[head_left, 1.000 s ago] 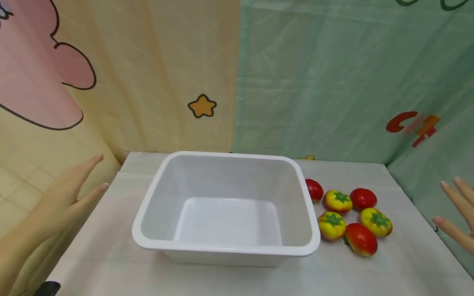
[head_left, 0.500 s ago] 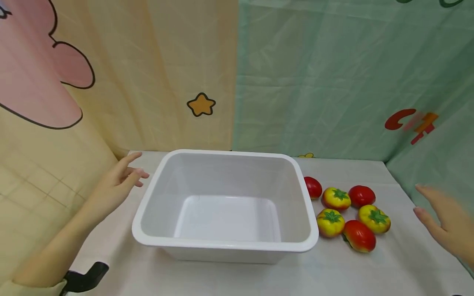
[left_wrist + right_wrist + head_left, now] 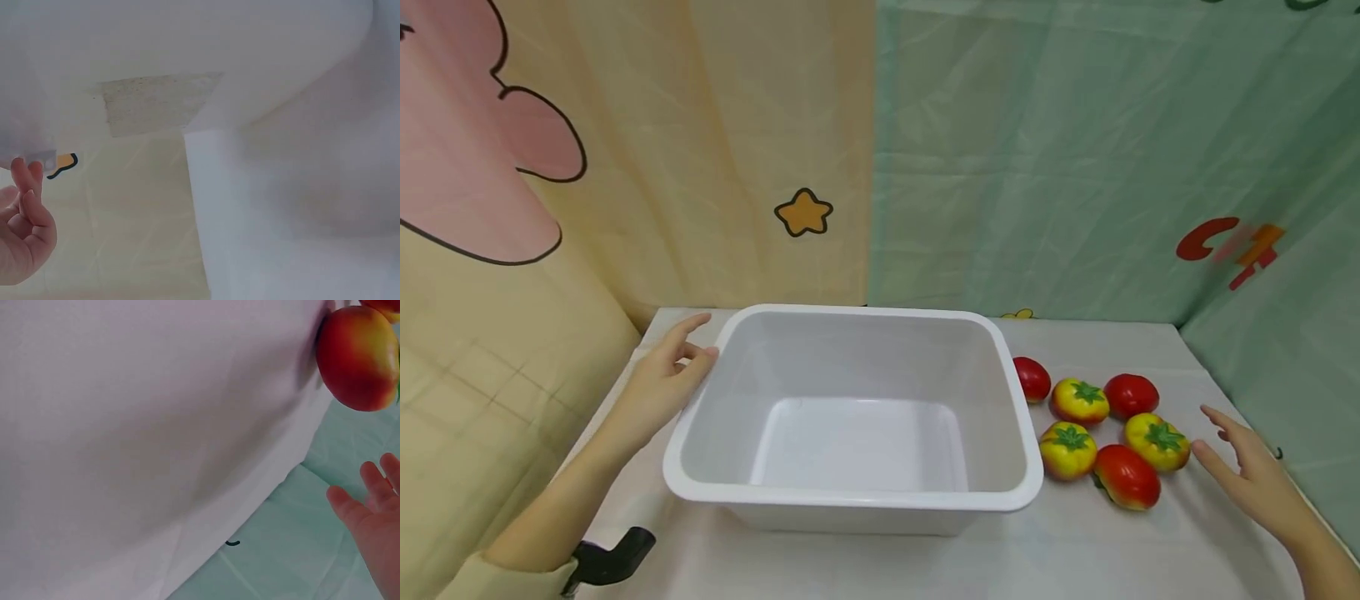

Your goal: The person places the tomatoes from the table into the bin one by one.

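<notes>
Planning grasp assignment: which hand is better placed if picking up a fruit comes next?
Right, I'd say. The right hand is open just beside the nearest yellow fruit. The left hand is at the left rim of the tub, which stands between it and that fruit.

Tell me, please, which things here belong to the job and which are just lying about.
Likely in the work:
white tub, by the left hand
three red fruits, three yellow fruits, near the right hand

Probably just surroundings:
patterned curtain
table
black wrist fitting
</notes>
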Demonstrator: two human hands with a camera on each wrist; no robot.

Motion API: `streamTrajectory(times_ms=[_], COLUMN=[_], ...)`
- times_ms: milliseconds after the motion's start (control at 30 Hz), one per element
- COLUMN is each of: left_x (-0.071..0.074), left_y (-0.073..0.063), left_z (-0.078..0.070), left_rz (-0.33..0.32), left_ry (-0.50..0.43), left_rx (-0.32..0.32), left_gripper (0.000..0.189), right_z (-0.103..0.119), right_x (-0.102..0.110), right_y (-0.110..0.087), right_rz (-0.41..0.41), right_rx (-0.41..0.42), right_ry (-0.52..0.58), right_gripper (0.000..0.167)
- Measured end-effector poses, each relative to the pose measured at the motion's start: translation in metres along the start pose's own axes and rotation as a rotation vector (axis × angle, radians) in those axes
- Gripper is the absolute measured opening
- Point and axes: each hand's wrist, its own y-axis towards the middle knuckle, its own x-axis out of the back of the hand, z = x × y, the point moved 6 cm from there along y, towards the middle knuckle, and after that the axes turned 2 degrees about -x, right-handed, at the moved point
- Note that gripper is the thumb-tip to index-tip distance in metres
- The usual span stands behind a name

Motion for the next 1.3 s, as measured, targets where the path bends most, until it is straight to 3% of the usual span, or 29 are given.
streamTrajectory(times_ms=[400, 700, 933, 1300], left_x=[-0.012, -0.015, -0.013, -0.018], left_y=[0.000, -0.001, -0.001, 0.000], left_z=[0.012, 0.012, 0.013, 0.013], left_rz=[0.043, 0.027, 0.018, 0.030], left_ry=[-0.201, -0.273, -0.275, -0.334], left_rx=[0.062, 0.062, 0.072, 0.079], left_gripper=[0.051, 0.049, 0.050, 0.050], right_z=[-0.014, -0.017, -0.013, -0.019], right_x=[-0.025, -0.030, -0.036, -0.038], right_y=[0.001, 0.000, 0.003, 0.008], right_rz=[0.094, 0.152, 0.183, 0.230], right_rx=[-0.103, -0.201, -0.219, -0.302], right_ry=[0.066, 0.115, 0.164, 0.144], right_gripper=[0.065, 0.071, 0.078, 0.088])
